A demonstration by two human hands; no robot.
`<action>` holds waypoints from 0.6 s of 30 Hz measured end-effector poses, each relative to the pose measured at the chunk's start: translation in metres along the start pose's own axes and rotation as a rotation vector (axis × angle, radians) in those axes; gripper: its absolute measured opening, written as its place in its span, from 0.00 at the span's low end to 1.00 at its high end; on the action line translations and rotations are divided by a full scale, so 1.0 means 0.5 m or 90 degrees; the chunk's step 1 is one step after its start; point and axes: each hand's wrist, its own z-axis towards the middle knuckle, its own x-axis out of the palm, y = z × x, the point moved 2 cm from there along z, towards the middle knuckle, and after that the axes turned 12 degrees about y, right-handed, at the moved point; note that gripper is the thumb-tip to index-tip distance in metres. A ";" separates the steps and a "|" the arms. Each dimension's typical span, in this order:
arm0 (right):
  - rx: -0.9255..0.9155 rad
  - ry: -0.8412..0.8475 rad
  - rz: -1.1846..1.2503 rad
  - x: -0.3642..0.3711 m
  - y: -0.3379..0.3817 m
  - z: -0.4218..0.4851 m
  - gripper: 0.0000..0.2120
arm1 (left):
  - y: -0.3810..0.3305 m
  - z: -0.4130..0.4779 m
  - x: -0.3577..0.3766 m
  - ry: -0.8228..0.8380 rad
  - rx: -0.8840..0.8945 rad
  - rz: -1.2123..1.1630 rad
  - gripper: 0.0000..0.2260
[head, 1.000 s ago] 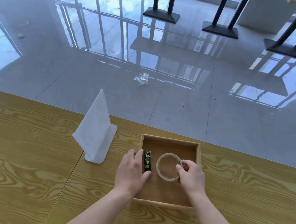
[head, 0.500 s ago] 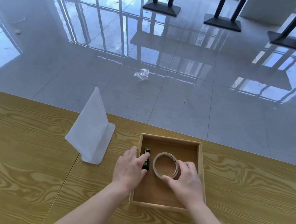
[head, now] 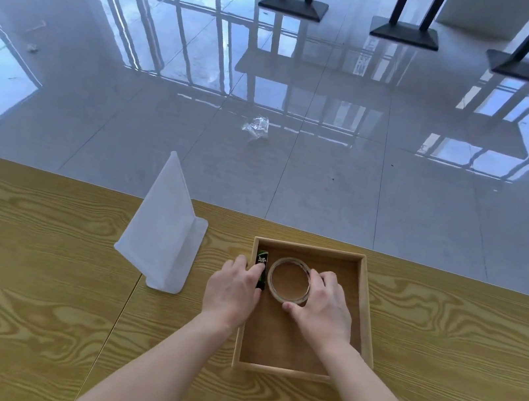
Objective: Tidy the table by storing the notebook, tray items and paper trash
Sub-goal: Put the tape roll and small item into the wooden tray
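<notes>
At the wooden table we work the tray-items step: in the wooden tray our right hand curls round the tape roll, our left hand pinches the green-black stick beside it; next, we judge, both must lift clear of the walls

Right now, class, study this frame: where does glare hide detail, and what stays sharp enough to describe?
Head view: the glossy floor mirrors windows and railings, washing out tiles; the table, tray and tape roll in the right hand are sharp, evenly lit, faintly shadowed; the green stick held by the left hand has a label too small to read.
</notes>
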 end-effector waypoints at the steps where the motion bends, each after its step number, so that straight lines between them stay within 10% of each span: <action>1: 0.001 -0.003 -0.004 0.000 0.004 0.003 0.41 | 0.000 0.002 -0.001 0.000 0.000 -0.002 0.22; 18: -0.010 0.001 0.066 -0.012 0.004 0.015 0.40 | 0.010 -0.013 0.013 -0.015 -0.029 -0.213 0.28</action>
